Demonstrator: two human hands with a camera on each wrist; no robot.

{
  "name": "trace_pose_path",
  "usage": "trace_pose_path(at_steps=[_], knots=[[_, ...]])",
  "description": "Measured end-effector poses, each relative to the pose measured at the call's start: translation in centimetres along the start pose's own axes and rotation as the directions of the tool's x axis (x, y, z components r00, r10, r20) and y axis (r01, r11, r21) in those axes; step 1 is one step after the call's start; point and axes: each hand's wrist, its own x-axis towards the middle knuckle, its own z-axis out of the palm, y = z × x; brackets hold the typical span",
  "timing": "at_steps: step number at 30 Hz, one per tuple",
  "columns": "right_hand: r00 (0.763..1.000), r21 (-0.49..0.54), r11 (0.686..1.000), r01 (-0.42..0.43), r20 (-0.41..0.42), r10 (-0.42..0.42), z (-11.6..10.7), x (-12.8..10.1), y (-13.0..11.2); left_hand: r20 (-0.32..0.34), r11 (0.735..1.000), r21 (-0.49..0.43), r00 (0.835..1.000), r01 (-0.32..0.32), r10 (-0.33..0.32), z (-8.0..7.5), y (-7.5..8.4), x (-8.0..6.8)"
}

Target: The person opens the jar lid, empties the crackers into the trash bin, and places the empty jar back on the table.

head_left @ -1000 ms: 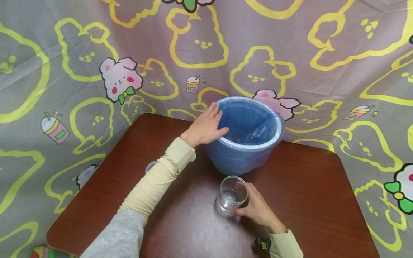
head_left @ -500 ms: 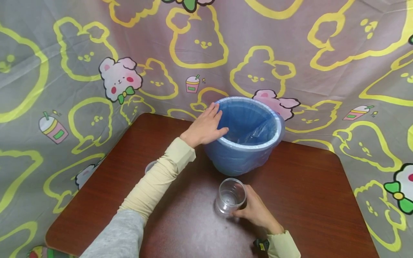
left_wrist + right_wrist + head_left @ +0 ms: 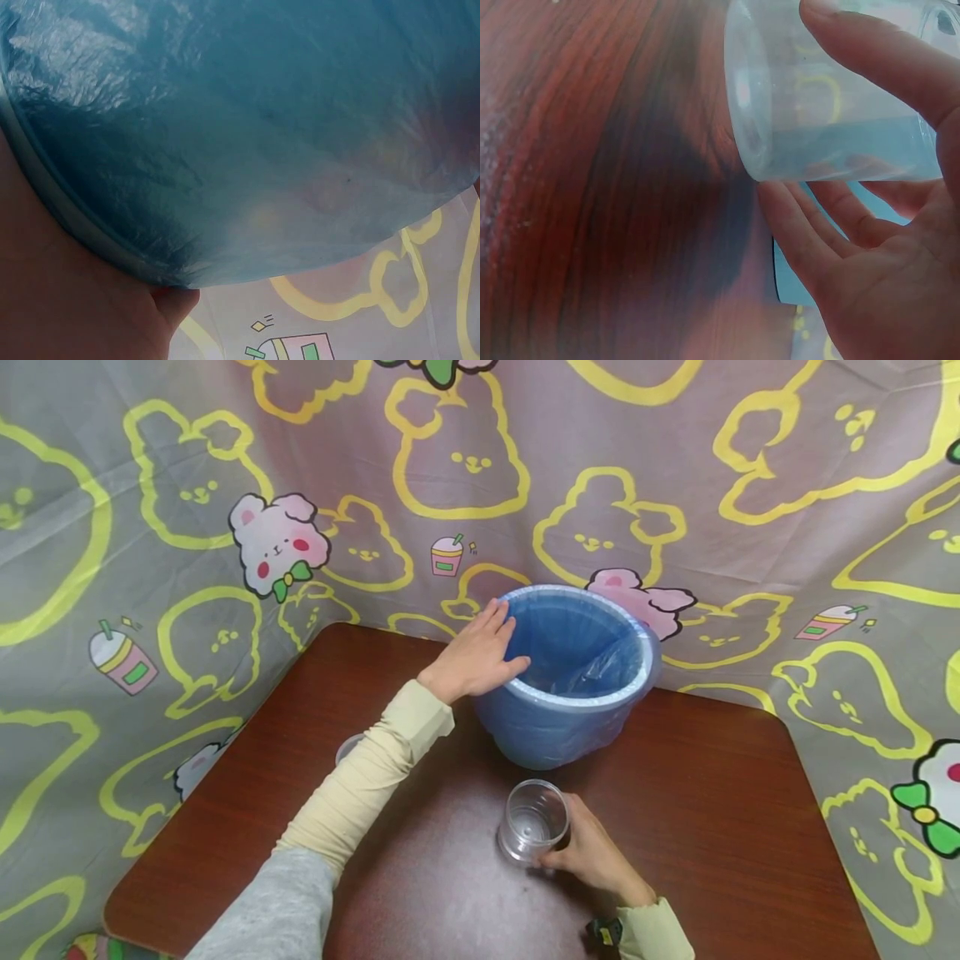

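A blue trash can point(image 3: 555, 727) with a clear plastic liner over its rim stands near the back of the table. My left hand point(image 3: 480, 652) rests on the can's left rim, fingers spread and fairly straight, thumb reaching over the opening. In the left wrist view the lined trash can point(image 3: 225, 150) fills most of the picture. In front of the can, my right hand point(image 3: 596, 852) grips a clear plastic cup point(image 3: 534, 822) from its right side. The right wrist view shows the thumb across the cup point(image 3: 832, 97) and the fingers around its other side, its base close to the tabletop.
A clear round plastic item point(image 3: 348, 746) lies on the left of the brown table point(image 3: 720, 793), mostly hidden behind the left forearm. A cartoon-printed cloth point(image 3: 465, 435) hangs around the back and both sides, close behind the can.
My right hand and the cup have shifted slightly left and towards me, away from the trash can. The left hand stays in place on the rim.
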Motion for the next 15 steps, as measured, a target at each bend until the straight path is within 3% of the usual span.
trace_pose_path(at_steps=[15], knots=[[0.998, 0.008, 0.998, -0.056, 0.023, 0.056, 0.39, -0.1, 0.19, 0.002, 1.0, -0.001, 1.0, -0.001, 0.001, 0.03, -0.06, 0.01]])
